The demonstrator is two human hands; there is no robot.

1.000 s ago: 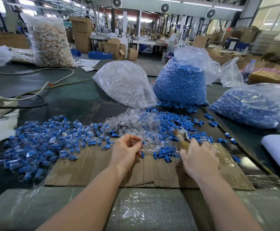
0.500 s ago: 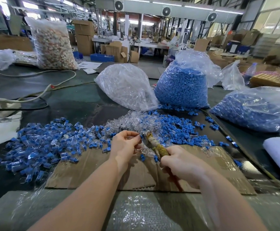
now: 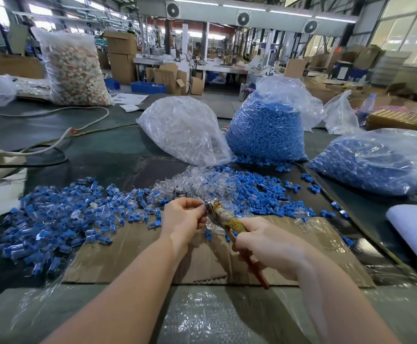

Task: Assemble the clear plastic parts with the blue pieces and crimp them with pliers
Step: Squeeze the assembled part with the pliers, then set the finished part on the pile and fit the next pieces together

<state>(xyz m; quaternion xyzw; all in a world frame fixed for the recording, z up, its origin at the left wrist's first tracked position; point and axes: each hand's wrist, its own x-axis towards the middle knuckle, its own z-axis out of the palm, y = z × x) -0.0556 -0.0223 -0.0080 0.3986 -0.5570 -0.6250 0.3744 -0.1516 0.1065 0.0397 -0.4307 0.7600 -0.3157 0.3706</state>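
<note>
My left hand (image 3: 184, 218) pinches a small clear part at its fingertips, above the cardboard sheet (image 3: 138, 259). My right hand (image 3: 269, 242) grips the handles of the pliers (image 3: 223, 216), whose jaws meet that part beside my left fingers. Whether a blue piece sits in the part is hidden by my fingers. Loose clear parts (image 3: 190, 181) and loose blue pieces (image 3: 254, 191) lie just beyond my hands. A wide heap of assembled blue-and-clear pieces (image 3: 61, 214) spreads to the left.
A bag of clear parts (image 3: 182, 130) and two bags of blue pieces (image 3: 267, 130) (image 3: 376, 162) stand behind the piles. White and black cables (image 3: 53, 142) cross the dark table at the left. A white roll (image 3: 416, 229) lies at the right edge.
My right hand swung the pliers from the blue pile on the right over to my left hand. The jaws now meet the part that my left fingers hold.
</note>
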